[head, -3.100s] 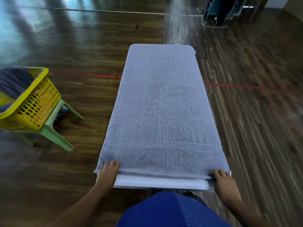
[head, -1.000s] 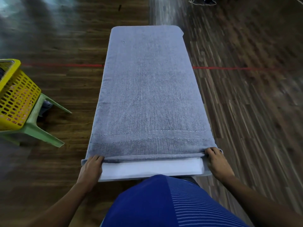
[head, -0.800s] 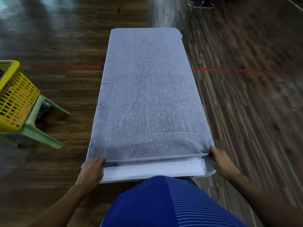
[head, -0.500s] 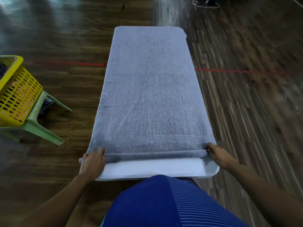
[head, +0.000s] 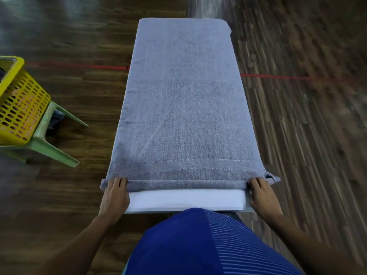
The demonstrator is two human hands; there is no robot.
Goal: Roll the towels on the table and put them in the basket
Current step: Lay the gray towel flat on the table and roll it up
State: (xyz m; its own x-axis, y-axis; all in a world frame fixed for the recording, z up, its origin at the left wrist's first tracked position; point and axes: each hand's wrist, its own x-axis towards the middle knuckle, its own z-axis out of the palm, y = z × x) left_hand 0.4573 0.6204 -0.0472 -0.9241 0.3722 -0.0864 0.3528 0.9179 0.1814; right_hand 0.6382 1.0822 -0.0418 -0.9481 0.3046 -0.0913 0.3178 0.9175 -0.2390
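Note:
A long grey towel (head: pixel 184 108) lies flat along the narrow white table (head: pixel 186 201) and covers it up to the far end. Its near edge is turned over into a thin roll (head: pixel 186 184) across the table's width. My left hand (head: pixel 115 195) grips the roll's left end, fingers laid over the top. At the roll's right end, my right hand (head: pixel 262 195) holds it the same way, beside a loose corner of towel with a small tag. The yellow basket (head: pixel 21 108) stands at the left edge of view, well apart from both hands.
The basket sits on a green plastic stool (head: pixel 49 147) on the dark wooden floor. A red line (head: pixel 278 77) runs across the floor under the table. My blue-clad body is close against the table's near edge.
Both hands have turned the towel's near edge over and moved it forward, so a thin roll has formed and more bare white table shows in front of me.

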